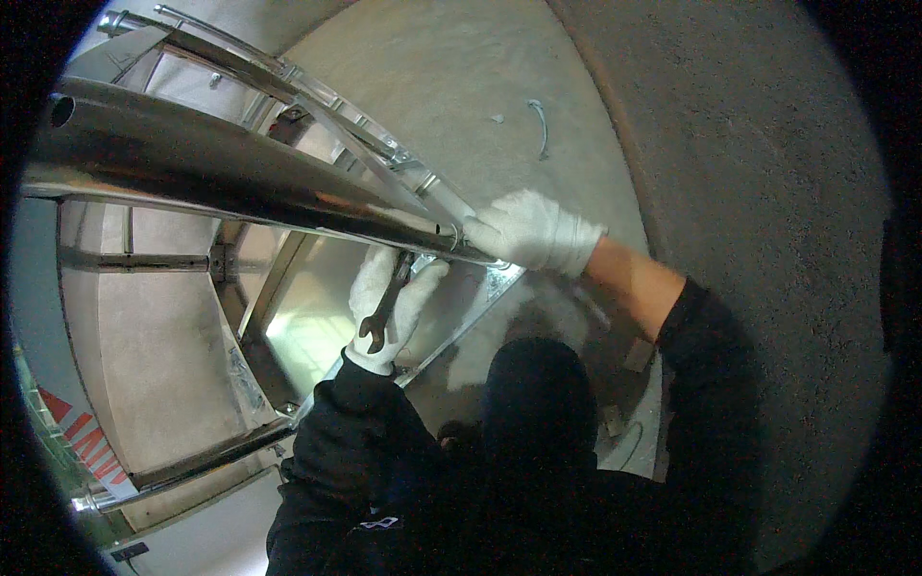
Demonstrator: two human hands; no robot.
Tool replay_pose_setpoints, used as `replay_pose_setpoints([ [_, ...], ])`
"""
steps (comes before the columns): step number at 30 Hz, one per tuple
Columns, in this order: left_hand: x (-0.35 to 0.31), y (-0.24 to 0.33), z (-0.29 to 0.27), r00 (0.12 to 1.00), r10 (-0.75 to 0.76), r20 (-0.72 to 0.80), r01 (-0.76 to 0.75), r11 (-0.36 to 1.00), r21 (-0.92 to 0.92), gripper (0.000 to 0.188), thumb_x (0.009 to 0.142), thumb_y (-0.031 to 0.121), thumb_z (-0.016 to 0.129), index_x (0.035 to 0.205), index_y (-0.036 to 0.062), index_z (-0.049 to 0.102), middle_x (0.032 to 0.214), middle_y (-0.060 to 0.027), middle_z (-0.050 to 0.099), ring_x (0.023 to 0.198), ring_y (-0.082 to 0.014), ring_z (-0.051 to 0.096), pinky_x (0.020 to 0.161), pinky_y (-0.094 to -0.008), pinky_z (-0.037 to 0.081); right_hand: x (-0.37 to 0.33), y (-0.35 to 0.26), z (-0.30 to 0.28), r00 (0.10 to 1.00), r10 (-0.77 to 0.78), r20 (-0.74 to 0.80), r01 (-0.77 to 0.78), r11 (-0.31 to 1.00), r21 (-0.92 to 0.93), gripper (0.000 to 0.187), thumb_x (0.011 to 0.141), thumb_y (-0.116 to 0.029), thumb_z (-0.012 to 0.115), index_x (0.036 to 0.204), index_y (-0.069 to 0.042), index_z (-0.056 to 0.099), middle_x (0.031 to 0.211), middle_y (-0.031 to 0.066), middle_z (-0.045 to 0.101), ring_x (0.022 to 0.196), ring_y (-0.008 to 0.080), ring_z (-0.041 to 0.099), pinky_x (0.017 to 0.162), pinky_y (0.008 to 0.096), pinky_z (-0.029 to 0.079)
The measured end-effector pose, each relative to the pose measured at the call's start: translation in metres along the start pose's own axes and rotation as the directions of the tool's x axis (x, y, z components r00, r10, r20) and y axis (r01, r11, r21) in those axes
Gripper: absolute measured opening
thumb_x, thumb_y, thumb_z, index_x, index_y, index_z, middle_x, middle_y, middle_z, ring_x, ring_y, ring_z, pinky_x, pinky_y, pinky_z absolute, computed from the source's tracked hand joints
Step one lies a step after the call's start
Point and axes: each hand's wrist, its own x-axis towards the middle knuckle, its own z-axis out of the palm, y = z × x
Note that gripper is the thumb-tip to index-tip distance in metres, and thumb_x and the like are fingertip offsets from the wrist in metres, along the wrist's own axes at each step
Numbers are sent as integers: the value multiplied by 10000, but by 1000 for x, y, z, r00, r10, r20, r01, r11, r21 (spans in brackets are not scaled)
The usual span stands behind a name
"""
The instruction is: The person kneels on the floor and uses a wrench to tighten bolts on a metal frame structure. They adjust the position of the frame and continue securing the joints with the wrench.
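Note:
My left hand (pixel 360 296), in a white glove, is closed around a dark open-end wrench (pixel 388 302). One jaw of the wrench points down toward my wrist; its upper end meets the underside of a thick, shiny metal tube (pixel 250 173). My right hand (pixel 538 230), also in a white glove, is closed at the tube's near right end. Its fingertips press against the metal there, and whatever they pinch is hidden by the glove. A bright metal bracket (pixel 499 278) sits just below that end.
A metal rail frame (pixel 288 82) runs behind the tube. Framed metal panels (pixel 154 336) stand at the left, above a lower bar (pixel 221 451). A rough dark wall (pixel 749 144) rises on the right. A bit of cord (pixel 543 130) lies on the concrete floor (pixel 461 67).

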Motion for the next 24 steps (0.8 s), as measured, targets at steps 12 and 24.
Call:
replay_pose_setpoints([
  [12, -1, -13, 0, 999, 16, 38, -12, 995, -100, 462, 784, 137, 739, 1216, 60, 594, 1112, -136, 629, 1030, -282, 614, 912, -359, 474, 23, 8, -12, 800, 597, -56, -554, 772, 312, 297, 931, -239, 544, 1080, 0, 635, 929, 186, 657, 858, 322, 649, 783, 417, 506],
  [24, 0, -4, -2, 998, 57, -28, -56, 998, 24, 338, 793, 164, 698, 1088, 9, 642, 932, -129, 681, 873, -221, 633, 808, -340, 481, -4, -65, -16, 386, 825, 413, -477, -204, 855, 252, 914, -172, 571, 1065, 22, 627, 760, 47, 669, 608, 68, 562, 531, 223, 453],
])
